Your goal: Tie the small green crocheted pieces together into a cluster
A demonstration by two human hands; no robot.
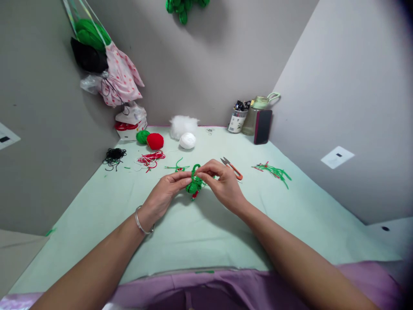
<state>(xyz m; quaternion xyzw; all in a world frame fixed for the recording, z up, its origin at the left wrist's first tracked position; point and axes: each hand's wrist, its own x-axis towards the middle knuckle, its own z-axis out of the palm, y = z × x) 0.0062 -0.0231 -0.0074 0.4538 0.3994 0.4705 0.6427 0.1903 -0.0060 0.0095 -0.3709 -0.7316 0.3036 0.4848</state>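
Far left, a pink dotted bag (121, 79) hangs against the wall, a green bundle (92, 34) and a black item (88, 56) just beside it. Below, on the pale green cloth (309, 224), a tangle of black yarn (114, 157); behind it a box (130, 132) with red on its front. Next, a green ball (142, 137), a red ball (155, 141) touching it on the right, and loose red and white strands (151, 159) nearer the person. Left hand (166, 189), bracelet (138, 220) at its wrist, fingertips pinched on the green piece (194, 187). Behind, toward the wall, white fluff (183, 125) with a white ball (187, 141) in front. The green piece is mid-table, between the hands, a loop standing up at its top and a bit of red at its lower end. Right hand (222, 183) pinches at the same loop, fingertips close to the left's. Just beyond its knuckles, orange snips (235, 169), blades parted. Farther right, at the back, a pen cup (237, 121), a bottle (250, 121), and a dark phone (263, 127) upright before it. Rightmost on the cloth, a spray of green strands (277, 173) with some red.
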